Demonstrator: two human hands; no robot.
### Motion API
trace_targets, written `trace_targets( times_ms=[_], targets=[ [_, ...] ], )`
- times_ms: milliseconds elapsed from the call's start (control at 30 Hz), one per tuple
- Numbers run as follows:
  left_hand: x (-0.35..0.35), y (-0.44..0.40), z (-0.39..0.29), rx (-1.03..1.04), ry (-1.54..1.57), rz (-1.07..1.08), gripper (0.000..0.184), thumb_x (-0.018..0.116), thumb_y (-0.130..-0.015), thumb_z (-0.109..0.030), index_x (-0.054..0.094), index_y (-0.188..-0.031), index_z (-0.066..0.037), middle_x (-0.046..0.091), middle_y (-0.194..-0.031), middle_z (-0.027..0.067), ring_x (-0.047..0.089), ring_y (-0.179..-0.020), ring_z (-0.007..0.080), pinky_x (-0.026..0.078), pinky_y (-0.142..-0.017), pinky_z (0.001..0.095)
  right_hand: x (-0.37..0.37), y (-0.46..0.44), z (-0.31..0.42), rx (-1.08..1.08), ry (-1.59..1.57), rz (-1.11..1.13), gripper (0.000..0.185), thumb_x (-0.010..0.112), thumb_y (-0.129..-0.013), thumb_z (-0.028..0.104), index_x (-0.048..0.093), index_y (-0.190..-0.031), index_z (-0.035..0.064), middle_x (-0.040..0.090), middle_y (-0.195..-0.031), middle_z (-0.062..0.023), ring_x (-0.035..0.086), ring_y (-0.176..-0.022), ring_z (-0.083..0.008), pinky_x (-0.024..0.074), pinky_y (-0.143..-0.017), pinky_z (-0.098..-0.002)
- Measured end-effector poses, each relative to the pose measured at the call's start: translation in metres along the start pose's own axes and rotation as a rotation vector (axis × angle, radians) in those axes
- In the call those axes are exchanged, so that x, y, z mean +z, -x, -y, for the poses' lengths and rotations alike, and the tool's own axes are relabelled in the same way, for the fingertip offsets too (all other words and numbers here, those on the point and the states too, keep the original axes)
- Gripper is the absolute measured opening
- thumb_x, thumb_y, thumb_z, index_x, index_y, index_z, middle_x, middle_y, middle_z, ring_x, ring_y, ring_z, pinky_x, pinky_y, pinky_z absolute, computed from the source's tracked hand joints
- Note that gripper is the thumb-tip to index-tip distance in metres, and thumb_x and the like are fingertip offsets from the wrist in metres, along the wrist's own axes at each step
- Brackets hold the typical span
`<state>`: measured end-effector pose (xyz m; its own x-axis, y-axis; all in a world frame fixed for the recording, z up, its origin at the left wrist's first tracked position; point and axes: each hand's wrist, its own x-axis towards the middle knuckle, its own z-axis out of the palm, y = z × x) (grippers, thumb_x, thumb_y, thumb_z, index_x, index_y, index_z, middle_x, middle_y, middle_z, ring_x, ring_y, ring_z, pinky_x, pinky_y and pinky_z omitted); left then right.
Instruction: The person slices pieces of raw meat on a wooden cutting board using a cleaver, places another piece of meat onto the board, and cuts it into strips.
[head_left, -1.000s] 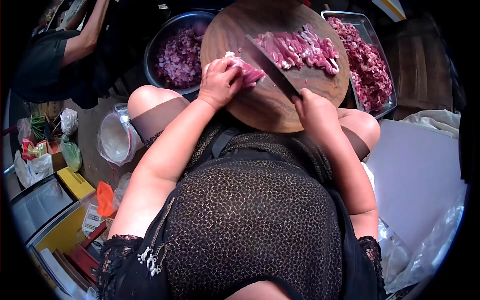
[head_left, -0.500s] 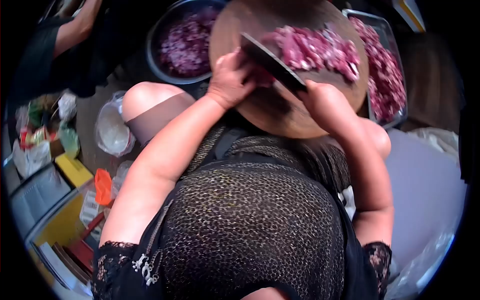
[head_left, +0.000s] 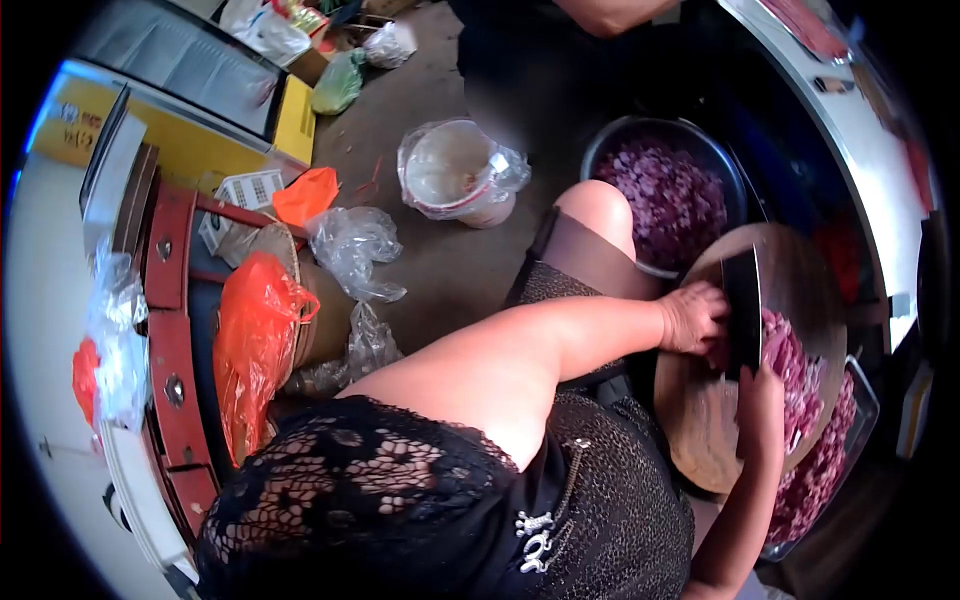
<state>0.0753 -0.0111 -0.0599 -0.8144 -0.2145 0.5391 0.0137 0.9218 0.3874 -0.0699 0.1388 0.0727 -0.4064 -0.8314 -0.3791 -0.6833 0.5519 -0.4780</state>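
Note:
A round wooden board (head_left: 700, 420) rests over the lap, tilted in view. My left hand (head_left: 692, 318) has its fingers curled over a piece of meat at the board's upper left edge; most of that piece is hidden. My right hand (head_left: 762, 400) is closed round the handle of a cleaver (head_left: 742, 305), whose dark blade stands right beside the left fingertips. Sliced meat (head_left: 792, 375) lies on the board to the right of the blade.
A metal bowl (head_left: 735, 170) of chopped meat stands beyond the knee; a metal tray (head_left: 865, 400) of meat is at the right. Leftward are a plastic-lined bucket (head_left: 440, 170), an orange bag (head_left: 255, 350), red drawers (head_left: 172, 390) and a glass-topped yellow case (head_left: 180, 140). Another person's arm (head_left: 615, 12) shows at the top.
The view has swung round to the left, so board, bowl and tray now appear further right and rotated. Both hands keep their holds on the meat and the cleaver.

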Motion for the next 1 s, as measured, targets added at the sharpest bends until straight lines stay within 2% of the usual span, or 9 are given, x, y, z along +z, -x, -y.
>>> trace_targets(
  times_ms=[100, 133, 200, 300, 400, 600, 733, 900, 1000],
  targets=[
    [0.004, 0.0, 0.001, 0.035, 0.028, -0.061, 0.025, 0.07, -0.069, -0.035, 0.072, -0.089, -0.019, 0.06, -0.108, 0.0065, 0.052, -0.11, 0.0298, 0.039, -0.099, 0.0451, 0.001, 0.041, -0.026, -0.039, 0.135, -0.027, 0.022, 0.054, -0.094, 0.011, 0.061, -0.106, -0.0059, 0.065, -0.088, -0.0278, 0.064, -0.081, -0.0435, 0.0495, -0.07, -0.0461],
    [0.005, -0.001, 0.001, 0.046, 0.048, -0.05, 0.026, 0.07, -0.069, -0.035, 0.072, -0.089, -0.019, 0.06, -0.109, 0.0063, 0.052, -0.11, 0.0301, 0.039, -0.099, 0.0454, 0.0, 0.053, -0.021, -0.045, 0.05, -0.049, 0.022, 0.054, -0.094, 0.011, 0.061, -0.108, -0.0052, 0.065, -0.091, -0.0289, 0.064, -0.085, -0.0444, 0.0494, -0.073, -0.0464],
    [0.006, -0.002, -0.003, 0.055, 0.069, -0.039, 0.025, 0.071, -0.069, -0.036, 0.073, -0.086, -0.018, 0.061, -0.107, 0.0067, 0.052, -0.109, 0.031, 0.039, -0.099, 0.0466, 0.001, 0.057, -0.016, 0.022, 0.051, -0.041, 0.022, 0.054, -0.094, 0.011, 0.061, -0.107, -0.0057, 0.065, -0.091, -0.0293, 0.064, -0.085, -0.0449, 0.0493, -0.073, -0.0465],
    [0.015, -0.003, -0.011, 0.044, 0.021, -0.113, 0.022, 0.07, -0.072, -0.038, 0.074, -0.076, -0.017, 0.063, -0.1, 0.0073, 0.053, -0.109, 0.0327, 0.038, -0.1, 0.0487, 0.008, 0.026, -0.018, -0.045, 0.081, -0.082, 0.023, 0.053, -0.095, 0.013, 0.06, -0.104, -0.0071, 0.064, -0.087, -0.0294, 0.063, -0.081, -0.0454, 0.0487, -0.07, -0.0469],
    [0.016, -0.002, -0.013, 0.049, -0.03, -0.103, 0.023, 0.069, -0.073, -0.039, 0.074, -0.076, -0.017, 0.063, -0.101, 0.0063, 0.052, -0.111, 0.0332, 0.037, -0.101, 0.0494, 0.007, -0.009, 0.014, -0.118, 0.095, -0.123, 0.024, 0.054, -0.095, 0.015, 0.06, -0.093, -0.0087, 0.063, -0.08, -0.03, 0.063, -0.078, -0.0465, 0.0485, -0.065, -0.0482],
    [0.01, 0.0, -0.011, 0.026, -0.043, -0.07, 0.03, 0.069, -0.072, -0.047, 0.077, -0.081, -0.019, 0.063, -0.105, 0.0064, 0.051, -0.115, 0.0331, 0.035, -0.105, 0.0497, 0.012, -0.013, 0.015, -0.153, 0.112, -0.125, 0.026, 0.051, -0.096, 0.016, 0.059, -0.101, -0.0086, 0.064, -0.083, -0.0291, 0.062, -0.075, -0.0458, 0.0488, -0.065, -0.0482],
    [0.004, -0.001, -0.007, -0.032, 0.037, 0.033, 0.034, 0.07, -0.072, -0.051, 0.078, -0.089, -0.023, 0.062, -0.11, 0.0068, 0.049, -0.118, 0.0328, 0.032, -0.108, 0.0503, 0.009, 0.037, 0.007, -0.023, 0.225, -0.127, 0.027, 0.052, -0.096, 0.017, 0.061, -0.102, -0.0079, 0.065, -0.084, -0.0298, 0.064, -0.082, -0.0463, 0.0494, -0.069, -0.0493],
    [-0.001, -0.001, -0.013, -0.085, 0.065, 0.066, 0.031, 0.071, -0.073, -0.047, 0.078, -0.091, -0.023, 0.06, -0.114, 0.0058, 0.045, -0.122, 0.0294, 0.027, -0.113, 0.0505, 0.006, 0.071, -0.042, -0.008, 0.164, -0.145, 0.025, 0.056, -0.095, 0.017, 0.061, -0.099, -0.0066, 0.064, -0.083, -0.0293, 0.064, -0.081, -0.0455, 0.0488, -0.068, -0.0484],
    [-0.001, -0.003, -0.014, -0.083, -0.023, 0.174, 0.026, 0.071, -0.072, -0.04, 0.077, -0.089, -0.021, 0.059, -0.112, 0.005, 0.045, -0.124, 0.0272, 0.029, -0.112, 0.0511, 0.003, 0.057, -0.085, 0.052, 0.237, -0.271, 0.023, 0.057, -0.094, 0.015, 0.062, -0.1, -0.0068, 0.065, -0.087, -0.0286, 0.064, -0.081, -0.0446, 0.0488, -0.071, -0.0471]
  ],
)
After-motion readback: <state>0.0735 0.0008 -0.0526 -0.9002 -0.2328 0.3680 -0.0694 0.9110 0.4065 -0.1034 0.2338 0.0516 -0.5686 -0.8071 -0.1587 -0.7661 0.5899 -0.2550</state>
